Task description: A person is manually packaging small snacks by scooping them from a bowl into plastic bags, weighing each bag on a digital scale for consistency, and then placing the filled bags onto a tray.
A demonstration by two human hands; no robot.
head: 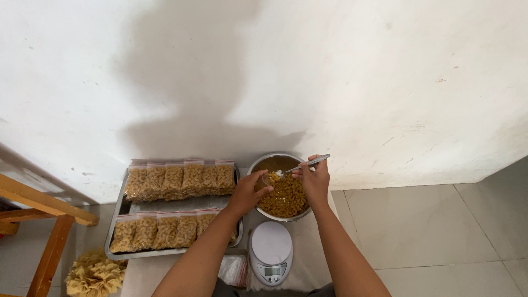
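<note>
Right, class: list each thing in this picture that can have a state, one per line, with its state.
Metal bowl: partly full of macaroni.
Spoon: held in right hand, over the bowl.
Left hand: holding a small bag at the bowl.
Tray: two rows of filled bags.
Scale: nothing on its platform.

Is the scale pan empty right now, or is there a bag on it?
Empty. The white round pan of the scale shows bare, nothing resting on it. Both hands are over the metal bowl of macaroni instead.
</note>
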